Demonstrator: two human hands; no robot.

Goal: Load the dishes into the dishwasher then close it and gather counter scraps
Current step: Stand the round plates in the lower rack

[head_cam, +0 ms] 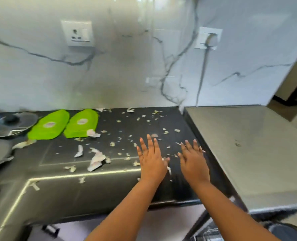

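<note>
Pale scraps (pixel 96 160) of peel and paper lie scattered over the dark counter (pixel 66 188). My left hand (pixel 151 159) lies flat on the counter with straight, spread fingers, among the scraps near the front edge. My right hand (pixel 192 160) lies flat beside it, a little to the right, fingers also straight. Neither hand holds anything. A few small scraps (pixel 168 168) sit between the two hands. Below the counter at the bottom right, part of a dishwasher rack (pixel 210 233) shows, blurred.
Two green lids (pixel 50 125) lie at the back left of the counter. Dark pans and a lid (pixel 10 124) crowd the far left edge. A grey steel surface (pixel 248 145) adjoins the counter on the right. The marble wall carries two sockets (pixel 78 33).
</note>
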